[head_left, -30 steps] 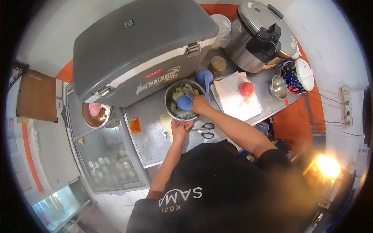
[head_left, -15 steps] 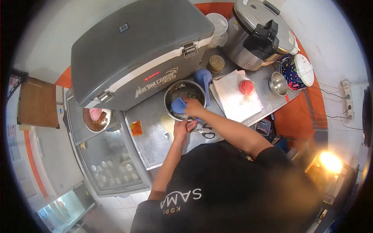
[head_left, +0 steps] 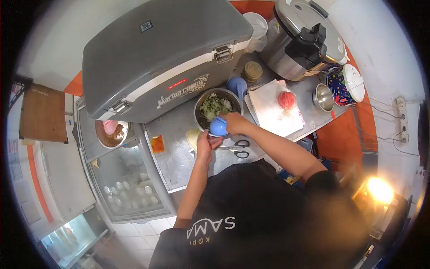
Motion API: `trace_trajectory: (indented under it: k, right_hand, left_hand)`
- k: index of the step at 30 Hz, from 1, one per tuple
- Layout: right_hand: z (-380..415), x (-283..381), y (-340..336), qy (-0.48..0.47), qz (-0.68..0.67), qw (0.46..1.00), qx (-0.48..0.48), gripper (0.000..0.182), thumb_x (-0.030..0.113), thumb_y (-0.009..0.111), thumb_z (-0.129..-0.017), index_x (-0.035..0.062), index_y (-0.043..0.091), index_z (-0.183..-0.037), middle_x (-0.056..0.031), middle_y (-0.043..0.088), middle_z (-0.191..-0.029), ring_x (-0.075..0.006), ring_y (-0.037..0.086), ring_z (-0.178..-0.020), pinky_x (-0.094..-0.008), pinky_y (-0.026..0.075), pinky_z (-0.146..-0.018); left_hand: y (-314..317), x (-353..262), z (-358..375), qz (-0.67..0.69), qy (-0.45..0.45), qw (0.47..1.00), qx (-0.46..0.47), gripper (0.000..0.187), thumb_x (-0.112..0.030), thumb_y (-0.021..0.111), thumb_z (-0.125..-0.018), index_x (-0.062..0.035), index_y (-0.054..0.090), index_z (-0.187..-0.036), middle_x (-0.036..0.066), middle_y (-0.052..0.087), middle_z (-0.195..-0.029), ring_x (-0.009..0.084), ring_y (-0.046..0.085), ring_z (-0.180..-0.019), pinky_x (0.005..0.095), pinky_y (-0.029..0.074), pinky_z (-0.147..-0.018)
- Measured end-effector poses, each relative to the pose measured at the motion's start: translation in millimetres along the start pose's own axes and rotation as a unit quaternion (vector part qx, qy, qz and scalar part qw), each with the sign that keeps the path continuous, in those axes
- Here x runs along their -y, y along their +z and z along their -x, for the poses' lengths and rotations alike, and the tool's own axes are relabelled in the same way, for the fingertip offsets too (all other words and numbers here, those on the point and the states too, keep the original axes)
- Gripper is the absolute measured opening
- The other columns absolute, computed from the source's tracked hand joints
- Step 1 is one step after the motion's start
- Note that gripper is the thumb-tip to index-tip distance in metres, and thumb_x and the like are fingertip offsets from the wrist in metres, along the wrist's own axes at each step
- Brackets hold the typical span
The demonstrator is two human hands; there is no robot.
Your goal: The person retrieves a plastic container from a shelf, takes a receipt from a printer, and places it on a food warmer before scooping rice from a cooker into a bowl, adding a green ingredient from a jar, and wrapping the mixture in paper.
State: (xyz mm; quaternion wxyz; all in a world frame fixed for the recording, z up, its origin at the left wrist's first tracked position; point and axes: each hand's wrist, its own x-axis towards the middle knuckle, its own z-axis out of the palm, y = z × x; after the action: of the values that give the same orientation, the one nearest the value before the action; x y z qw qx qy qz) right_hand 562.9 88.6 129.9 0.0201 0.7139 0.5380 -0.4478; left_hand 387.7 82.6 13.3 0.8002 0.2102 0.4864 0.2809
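Note:
A steel bowl holds what looks like white rice mixed with chopped greens. My right hand is closed around a blue scoop, whose rounded back faces up at the near side of the bowl. At the near rim, my left hand grips the bowl with fingers partly hidden. A pair of scissors with black handles lies just right of the left hand. Beneath that hand is a pale, flat round item. A second blue scoop rests behind the bowl.
Behind stands a large grey cooler box. To the right are a paper stack with a red ball-like item, a small steel bowl and a rice cooker. An orange packet lies left on the steel counter.
The scoop has come from the bowl's middle to its near side and turned, rounded back up. More of the rice and greens shows. My left hand stays at the rim.

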Motion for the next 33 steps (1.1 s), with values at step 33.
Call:
trace_trajectory:
  k: [33]
  right_hand:
    - [-53,-18,11,0.011,-0.01,0.98,-0.199,0.073,0.008,0.054,-0.077,0.0125,0.033,-0.147,-0.0292,0.064,-0.102,-0.0414,0.064,-0.096,-0.0494,0.052,-0.082]
  left_hand:
    - [7,16,4,-0.067,0.062,0.996,0.02,0.02,-0.005,0.04,-0.101,0.0009,0.039,-0.12,0.021,0.06,-0.109,0.032,0.07,-0.085,0.0341,0.061,-0.07]
